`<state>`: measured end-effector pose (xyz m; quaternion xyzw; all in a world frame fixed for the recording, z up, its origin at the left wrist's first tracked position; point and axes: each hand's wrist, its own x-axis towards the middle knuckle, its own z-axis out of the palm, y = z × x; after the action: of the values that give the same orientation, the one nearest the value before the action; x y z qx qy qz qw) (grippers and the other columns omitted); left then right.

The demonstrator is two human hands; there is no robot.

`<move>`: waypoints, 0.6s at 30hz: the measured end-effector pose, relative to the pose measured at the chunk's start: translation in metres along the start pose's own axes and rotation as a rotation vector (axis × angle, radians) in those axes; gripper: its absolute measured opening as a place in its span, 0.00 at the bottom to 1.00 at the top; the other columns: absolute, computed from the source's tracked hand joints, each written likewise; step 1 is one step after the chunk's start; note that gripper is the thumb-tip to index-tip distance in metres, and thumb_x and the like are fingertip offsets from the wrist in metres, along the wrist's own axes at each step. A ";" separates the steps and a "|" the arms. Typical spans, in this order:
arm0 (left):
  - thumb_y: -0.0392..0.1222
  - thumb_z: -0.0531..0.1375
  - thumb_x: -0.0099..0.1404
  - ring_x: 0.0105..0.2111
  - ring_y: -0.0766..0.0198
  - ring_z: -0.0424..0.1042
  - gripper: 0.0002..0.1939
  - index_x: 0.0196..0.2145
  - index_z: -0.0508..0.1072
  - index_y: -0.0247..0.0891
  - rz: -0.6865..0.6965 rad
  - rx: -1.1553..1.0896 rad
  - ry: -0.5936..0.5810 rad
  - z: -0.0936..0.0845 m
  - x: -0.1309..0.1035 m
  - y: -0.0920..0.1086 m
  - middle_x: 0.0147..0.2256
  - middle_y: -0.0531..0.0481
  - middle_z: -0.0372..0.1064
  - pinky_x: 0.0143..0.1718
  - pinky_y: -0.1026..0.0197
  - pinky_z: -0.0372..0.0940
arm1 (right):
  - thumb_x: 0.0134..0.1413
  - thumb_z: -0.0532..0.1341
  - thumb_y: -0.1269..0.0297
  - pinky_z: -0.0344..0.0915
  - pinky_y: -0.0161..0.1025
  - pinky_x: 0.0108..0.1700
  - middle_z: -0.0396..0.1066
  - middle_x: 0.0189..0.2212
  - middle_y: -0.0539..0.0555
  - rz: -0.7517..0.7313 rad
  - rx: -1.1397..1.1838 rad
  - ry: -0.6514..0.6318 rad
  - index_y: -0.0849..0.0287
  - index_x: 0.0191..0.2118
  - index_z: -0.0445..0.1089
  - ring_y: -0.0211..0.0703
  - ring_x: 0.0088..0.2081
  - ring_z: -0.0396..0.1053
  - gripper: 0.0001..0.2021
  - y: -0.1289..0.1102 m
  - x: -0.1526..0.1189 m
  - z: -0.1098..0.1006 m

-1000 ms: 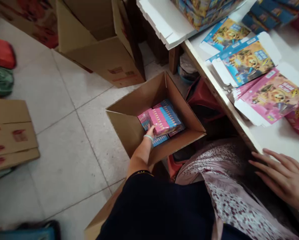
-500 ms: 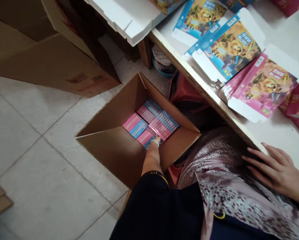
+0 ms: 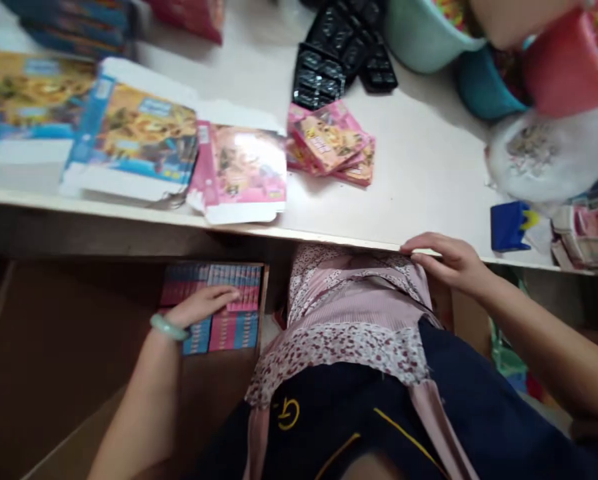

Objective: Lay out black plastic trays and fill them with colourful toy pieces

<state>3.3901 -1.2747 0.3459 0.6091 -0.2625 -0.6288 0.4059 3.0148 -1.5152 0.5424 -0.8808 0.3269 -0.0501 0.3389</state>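
Down at the lower left of the frame, below the counter (image 3: 429, 160), an open carton (image 3: 219, 377) holds pink and blue packs (image 3: 235, 330) laid side by side in neat rows. The person's left hand (image 3: 206, 303) is over these packs, a pale green bangle (image 3: 169, 327) at its wrist. Its fingers are loosely stretched, close together and pointing to the right of the frame, and I see nothing gripped in them; whether the tips touch the packs I cannot tell. Right of centre, the right hand (image 3: 446, 263) rests its fingers on the counter's front edge, a little apart, with nothing in hold. Between the two arms hang a spotted pink apron (image 3: 353, 333) and a navy shirt (image 3: 339, 407).

Along the upper left, flat blue boxes (image 3: 143, 137) with white flaps lie on the counter, and a pink one (image 3: 249, 163) lies just right of them. Small pink boxes (image 3: 331, 143) are heaped near the top centre, right below some black trays (image 3: 329, 53). At the upper right stand a pale green tub (image 3: 416, 37), a teal tub (image 3: 486, 83) and a red tub (image 3: 566, 67), with a clear bag (image 3: 539, 160) just below them.
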 end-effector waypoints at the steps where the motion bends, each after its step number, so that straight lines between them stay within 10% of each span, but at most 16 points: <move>1: 0.48 0.70 0.51 0.29 0.62 0.74 0.13 0.30 0.79 0.36 0.035 0.123 -0.154 0.012 0.005 0.026 0.28 0.49 0.76 0.31 0.68 0.67 | 0.59 0.58 0.56 0.70 0.41 0.44 0.77 0.37 0.54 0.096 0.030 -0.023 0.51 0.43 0.75 0.43 0.39 0.74 0.11 0.003 -0.020 -0.003; 5: 0.45 0.57 0.66 0.40 0.64 0.74 0.13 0.41 0.77 0.36 0.378 0.395 -0.525 0.109 0.022 0.101 0.39 0.46 0.76 0.46 0.62 0.68 | 0.60 0.57 0.55 0.70 0.39 0.43 0.77 0.38 0.57 0.318 0.146 -0.140 0.56 0.42 0.76 0.43 0.40 0.75 0.14 0.016 -0.083 0.020; 10: 0.41 0.58 0.65 0.41 0.62 0.72 0.12 0.44 0.74 0.34 0.571 0.598 -0.602 0.231 0.076 0.116 0.41 0.44 0.73 0.46 0.58 0.67 | 0.60 0.56 0.56 0.70 0.41 0.47 0.77 0.39 0.56 0.497 0.225 0.149 0.56 0.41 0.76 0.44 0.42 0.74 0.14 0.022 -0.114 0.045; 14: 0.41 0.62 0.61 0.42 0.57 0.70 0.14 0.44 0.75 0.35 0.604 1.046 -0.703 0.286 0.121 0.115 0.41 0.42 0.70 0.46 0.56 0.66 | 0.57 0.57 0.58 0.69 0.42 0.45 0.77 0.37 0.57 0.679 0.273 0.441 0.59 0.39 0.76 0.44 0.40 0.74 0.13 0.037 -0.130 0.035; 18: 0.40 0.54 0.66 0.35 0.61 0.71 0.09 0.33 0.74 0.36 0.663 1.196 -0.951 0.323 0.141 0.116 0.34 0.46 0.71 0.40 0.60 0.65 | 0.60 0.55 0.64 0.68 0.39 0.46 0.77 0.38 0.56 0.601 0.386 0.303 0.60 0.43 0.75 0.41 0.40 0.73 0.13 0.031 -0.128 0.045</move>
<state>3.1065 -1.5063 0.4027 0.2823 -0.8615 -0.4213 0.0239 2.9118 -1.4285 0.5052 -0.6484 0.6013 -0.1387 0.4458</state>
